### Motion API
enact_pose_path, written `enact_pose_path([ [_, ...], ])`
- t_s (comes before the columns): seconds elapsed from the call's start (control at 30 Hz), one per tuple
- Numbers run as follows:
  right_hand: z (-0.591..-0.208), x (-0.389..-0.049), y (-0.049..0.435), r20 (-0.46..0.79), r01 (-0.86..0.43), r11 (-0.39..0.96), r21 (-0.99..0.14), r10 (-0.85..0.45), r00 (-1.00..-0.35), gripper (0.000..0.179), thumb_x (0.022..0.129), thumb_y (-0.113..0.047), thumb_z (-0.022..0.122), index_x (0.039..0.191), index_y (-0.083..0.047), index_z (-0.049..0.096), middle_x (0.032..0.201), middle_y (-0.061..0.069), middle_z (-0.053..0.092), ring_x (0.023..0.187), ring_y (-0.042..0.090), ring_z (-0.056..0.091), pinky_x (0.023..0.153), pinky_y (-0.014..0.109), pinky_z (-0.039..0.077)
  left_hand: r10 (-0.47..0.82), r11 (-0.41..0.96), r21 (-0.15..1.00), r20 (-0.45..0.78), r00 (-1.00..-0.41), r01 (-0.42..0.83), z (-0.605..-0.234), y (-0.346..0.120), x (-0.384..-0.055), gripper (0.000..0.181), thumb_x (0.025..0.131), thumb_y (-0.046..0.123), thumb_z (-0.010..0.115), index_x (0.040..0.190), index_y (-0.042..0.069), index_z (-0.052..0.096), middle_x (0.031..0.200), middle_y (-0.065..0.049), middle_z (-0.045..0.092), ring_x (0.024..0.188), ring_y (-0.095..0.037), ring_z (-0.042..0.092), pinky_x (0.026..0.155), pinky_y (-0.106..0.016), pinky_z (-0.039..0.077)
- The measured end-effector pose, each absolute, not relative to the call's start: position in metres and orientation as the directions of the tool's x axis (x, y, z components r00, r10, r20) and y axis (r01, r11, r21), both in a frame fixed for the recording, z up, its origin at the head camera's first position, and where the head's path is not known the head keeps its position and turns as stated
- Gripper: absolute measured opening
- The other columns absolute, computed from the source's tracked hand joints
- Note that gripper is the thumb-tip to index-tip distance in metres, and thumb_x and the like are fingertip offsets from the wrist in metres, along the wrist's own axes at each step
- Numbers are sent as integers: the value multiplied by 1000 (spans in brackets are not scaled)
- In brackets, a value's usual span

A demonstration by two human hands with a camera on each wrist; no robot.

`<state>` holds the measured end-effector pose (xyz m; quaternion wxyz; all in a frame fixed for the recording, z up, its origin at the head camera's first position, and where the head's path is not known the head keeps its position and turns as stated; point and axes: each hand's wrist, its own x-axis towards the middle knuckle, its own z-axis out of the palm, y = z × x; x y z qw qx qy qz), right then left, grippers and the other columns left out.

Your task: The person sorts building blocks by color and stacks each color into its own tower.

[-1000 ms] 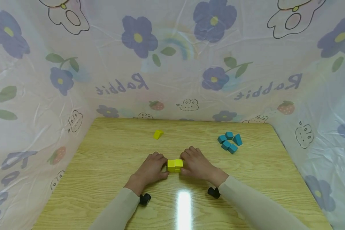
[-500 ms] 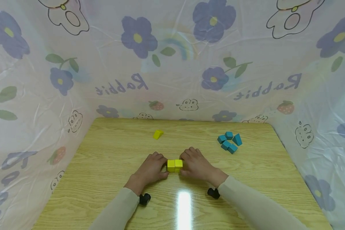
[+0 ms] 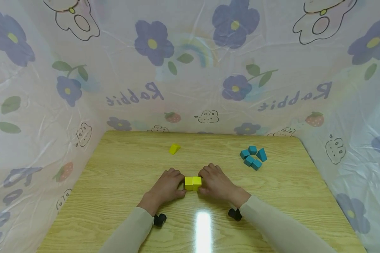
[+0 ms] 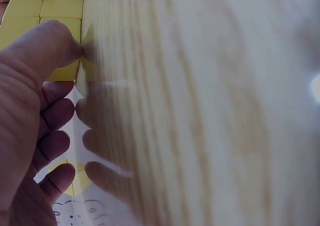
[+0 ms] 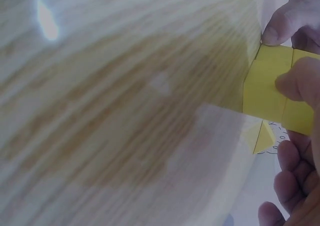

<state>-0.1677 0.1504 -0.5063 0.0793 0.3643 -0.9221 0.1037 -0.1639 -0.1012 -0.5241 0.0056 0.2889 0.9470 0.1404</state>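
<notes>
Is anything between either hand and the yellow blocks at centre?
Nothing visible: the left hand and right hand touch the yellow blocks directly, from opposite sides. The yellow wedge and blue blocks lie farther back, out of the way.

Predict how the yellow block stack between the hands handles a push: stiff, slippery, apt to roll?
The yellow block stack is probably stiff block by block, given flat faces and crisp edges. It may split under an uneven push: seams show and no fastening is visible. Rolling looks unlikely with those square sides, though the glossy tabletop might let it slide.
</notes>
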Motion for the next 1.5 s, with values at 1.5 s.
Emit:
enact_pose_path([
  [1.5,-460,-290,112,209,-693,692,204,-722,-660,42,96,-30,76,128,-7,64,129,10,65,120,31,56,99,48,49,544,796,292,35,-838,529,-523,-103,-164,38,94,41,75,121,15,73,115,5,68,106,-16,54,96,-39,48],
])
